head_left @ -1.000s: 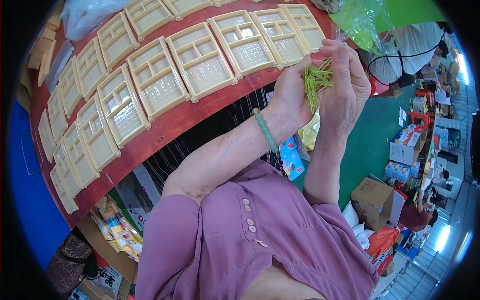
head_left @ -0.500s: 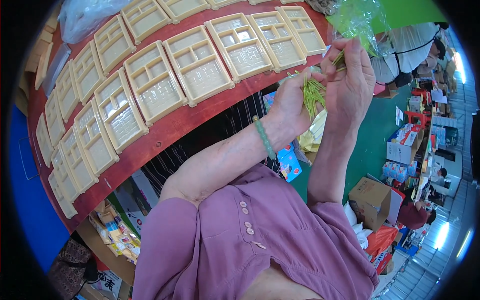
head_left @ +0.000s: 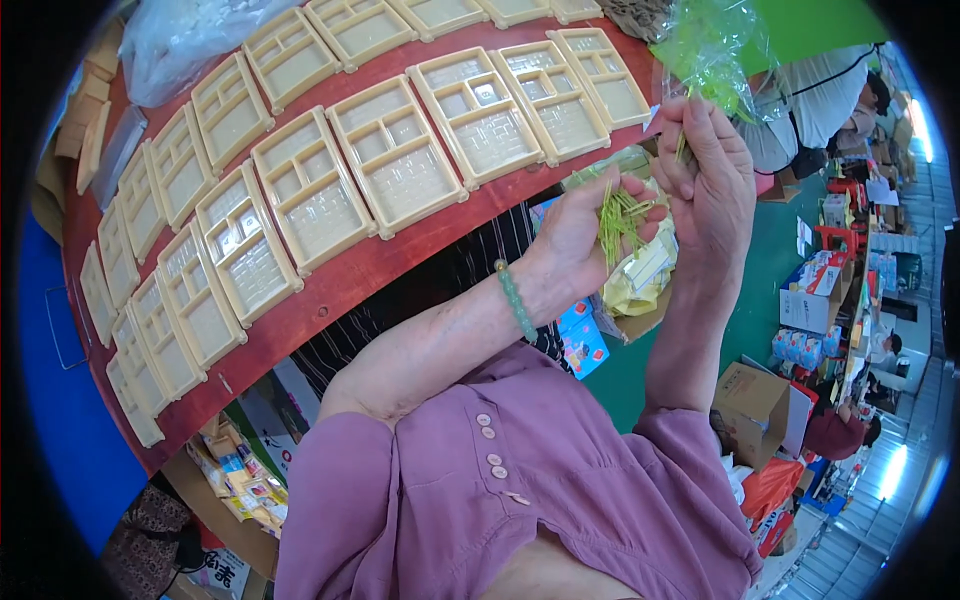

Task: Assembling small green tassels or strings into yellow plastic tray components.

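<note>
My left hand [head_left: 578, 228], with a green bead bracelet [head_left: 516, 302] at its wrist, cradles a loose bunch of thin yellow-green strips [head_left: 622, 222] in its upturned, cupped palm. Just to the right, my right hand [head_left: 715, 170] is raised with its fingers pinched around a few more thin green strips [head_left: 682, 148]. The hands are close together but apart, beyond the table's right end. Above the right hand lies a clear plastic bag [head_left: 708, 45] with bright green contents. Rows of cream frame-like trays [head_left: 395, 150], divided into compartments, lie left of my hands.
The red table [head_left: 335, 297] curves across the upper left and carries the trays. A whitish plastic bag [head_left: 185, 45] lies at its far left. Below my hands sits an open box with yellow packets [head_left: 640, 275]. A cardboard box [head_left: 748, 410] stands on the green floor; people work at right.
My right hand has drawn slightly away from the left one, still pinching strips. The left palm has opened wider, showing more of the bunch. The view has shifted a little.
</note>
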The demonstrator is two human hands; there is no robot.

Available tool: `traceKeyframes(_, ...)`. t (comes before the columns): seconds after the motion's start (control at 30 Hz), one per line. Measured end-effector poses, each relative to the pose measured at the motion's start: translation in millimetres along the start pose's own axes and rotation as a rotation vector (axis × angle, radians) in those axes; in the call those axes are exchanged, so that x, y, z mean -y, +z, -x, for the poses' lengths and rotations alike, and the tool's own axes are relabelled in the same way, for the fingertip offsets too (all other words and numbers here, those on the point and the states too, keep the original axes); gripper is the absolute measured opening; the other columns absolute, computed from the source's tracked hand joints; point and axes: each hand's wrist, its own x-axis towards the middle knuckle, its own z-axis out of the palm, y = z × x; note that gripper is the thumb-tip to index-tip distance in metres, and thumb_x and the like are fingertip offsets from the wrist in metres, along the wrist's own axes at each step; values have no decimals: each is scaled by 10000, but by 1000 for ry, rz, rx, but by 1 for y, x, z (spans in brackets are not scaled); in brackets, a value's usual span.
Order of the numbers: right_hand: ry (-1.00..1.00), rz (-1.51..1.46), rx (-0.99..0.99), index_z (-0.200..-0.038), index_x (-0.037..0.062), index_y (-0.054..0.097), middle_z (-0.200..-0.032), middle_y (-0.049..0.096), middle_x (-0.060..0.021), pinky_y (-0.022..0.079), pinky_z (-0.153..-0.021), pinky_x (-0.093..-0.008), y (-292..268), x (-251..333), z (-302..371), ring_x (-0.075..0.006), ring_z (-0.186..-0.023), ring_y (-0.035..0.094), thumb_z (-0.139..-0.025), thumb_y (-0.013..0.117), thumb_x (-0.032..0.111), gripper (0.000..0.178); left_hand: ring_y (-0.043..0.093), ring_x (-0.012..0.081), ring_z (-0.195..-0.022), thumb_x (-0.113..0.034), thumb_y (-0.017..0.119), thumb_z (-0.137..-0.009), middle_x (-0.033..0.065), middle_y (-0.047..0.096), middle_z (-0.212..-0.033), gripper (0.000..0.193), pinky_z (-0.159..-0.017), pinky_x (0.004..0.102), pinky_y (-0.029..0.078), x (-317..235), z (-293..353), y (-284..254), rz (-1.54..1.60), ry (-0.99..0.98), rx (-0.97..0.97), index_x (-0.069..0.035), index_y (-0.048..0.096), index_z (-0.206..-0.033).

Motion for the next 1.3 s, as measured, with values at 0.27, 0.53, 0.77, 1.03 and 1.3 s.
traceKeyframes(0.27, 33, -96, 50, -914, -6, 616, -696, 555, -19, 364, -436, -183, -1, -18, -2, -59, -480, 458, -963, 522, 183, 217, 625, 206, -877, -294, 404, -995, 87, 617, -960, 300, -751, 331, 526, -6, 2, -6, -74, -12, 75, -45, 563, -1049)
traceKeyframes(0.53, -8, 187, 26, -992, -33, 642, -712, 566, -13, 320, -439, -153, -24, -2, -33, -45, -522, 462, -949, 556, 182, 235, 632, 235, -910, -282, 428, -992, 86, 613, -925, 276, -749, 341, 532, -8, 5, -10, -136, -46, 26, -45, 562, -1040)
traceKeyframes(0.77, 21, 423, 172, -1079, -11, 658, -690, 577, 38, 347, -473, -136, -58, -15, -96, -9, -553, 479, -917, 596, 153, 239, 633, 255, -945, -265, 437, -987, 78, 625, -927, 263, -752, 344, 552, -16, 23, -5, -182, -75, 14, -41, 569, -1026)
traceKeyframes(1.03, -252, 1074, 329, -1020, 6, 681, -796, 657, 4, 459, -670, -201, -82, -45, -165, -62, -717, 568, -869, 619, 111, 194, 634, 212, -929, -261, 456, -983, 63, 607, -912, 251, -716, 308, 547, -40, 58, -2, -210, -28, 19, -39, 563, -1029)
traceKeyframes(1.3, -192, 1060, 566, -1023, 14, 671, -856, 658, -28, 469, -773, -235, -75, -47, -189, -106, -816, 594, -875, 592, 69, 177, 642, 222, -889, -230, 462, -983, 84, 600, -899, 262, -672, 294, 568, -37, 72, -13, -111, -77, 23, 5, 550, -1058)
